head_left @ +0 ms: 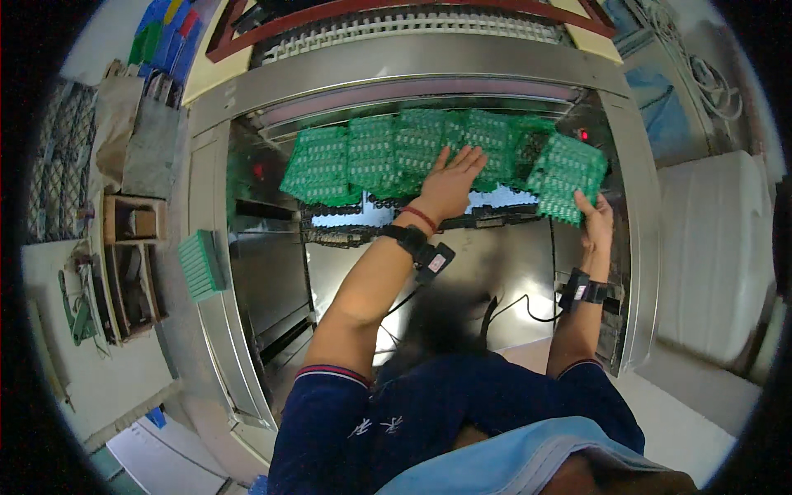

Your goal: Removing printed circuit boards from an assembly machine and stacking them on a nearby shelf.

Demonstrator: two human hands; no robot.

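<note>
Several green circuit board panels with rows of pale pads (318, 161) lie side by side across the metal machine's opening. My left hand (450, 186) rests with fingers spread and stretched out on the panels right of the middle. At the right end, my right hand (597, 223) grips the lower edge of a tilted green circuit board panel (569, 169), thumb on its face. That panel overlaps the end of the row. Each of my wrists wears a black strap with a small device.
A steel frame (412, 70) surrounds the opening, with a white roller or link conveyor (412, 37) beyond it. Dark chain links (338, 238) run below the panels. A green ribbed block (201, 266) sits on the left frame edge. A large white container (709, 247) stands at the right.
</note>
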